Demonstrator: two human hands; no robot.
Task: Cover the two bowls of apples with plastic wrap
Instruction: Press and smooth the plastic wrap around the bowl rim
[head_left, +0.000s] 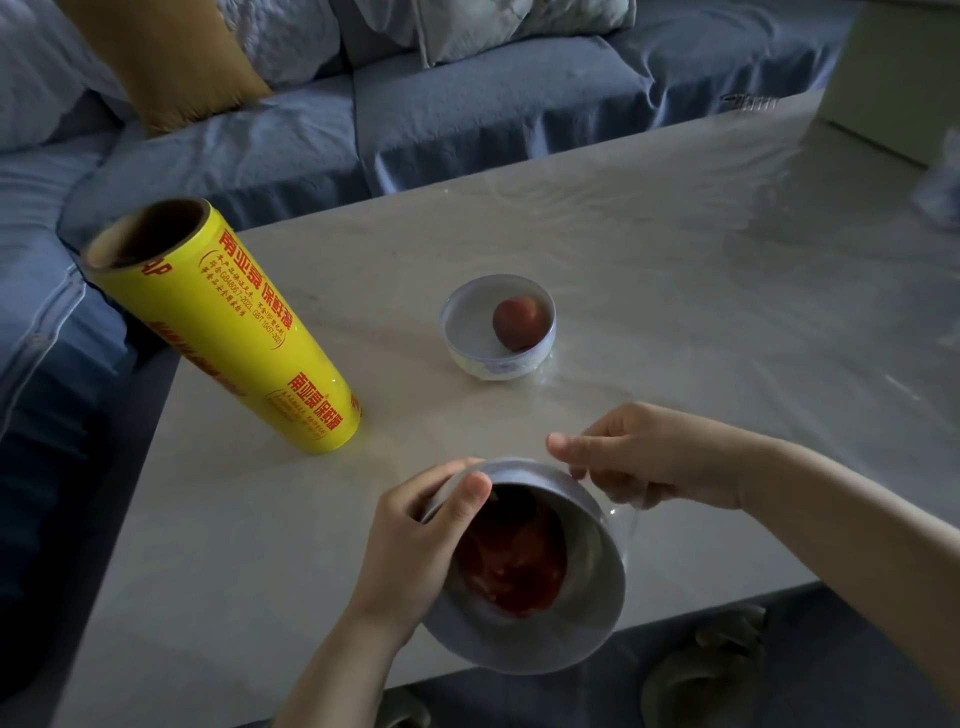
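Firmly, left hand (415, 540) grips the bowl (592, 561); right hand (644, 457) apparently pinches flimsy, clingy wrap (621, 512): hold its edges, pulled taut.

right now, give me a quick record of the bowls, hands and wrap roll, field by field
near white ceramic bowl: tilted, red apple inside, pale table's near edge
left hand: grips its rim
right hand: pinches clear plastic film beside it
far small white bowl: upright, one reddish apple, untouched
yellow plastic-wrap roll: standing on end, left
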